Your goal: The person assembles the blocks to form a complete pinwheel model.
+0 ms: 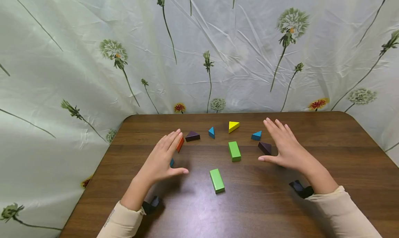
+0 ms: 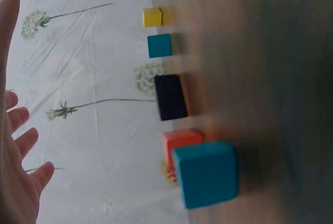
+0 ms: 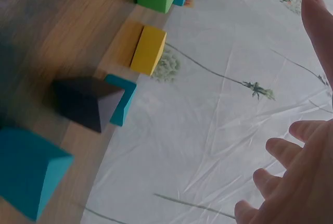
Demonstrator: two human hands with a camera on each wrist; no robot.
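Observation:
My left hand hovers above the table's left part, fingers straight and thumb spread, with nothing in it. Partly hidden behind it are an orange block and a blue block. My right hand is held likewise on the right, its palm facing inward. Nearest to it are a dark purple triangular block and a blue triangular block. Another blue block shows in the right wrist view; the right hand hides it in the head view. Between the hands lie two green rectangular blocks, one nearer and one farther.
Toward the back of the wooden table lie a yellow triangular block, a small blue triangular block and a dark purple triangular block. A white floral curtain hangs behind the far edge.

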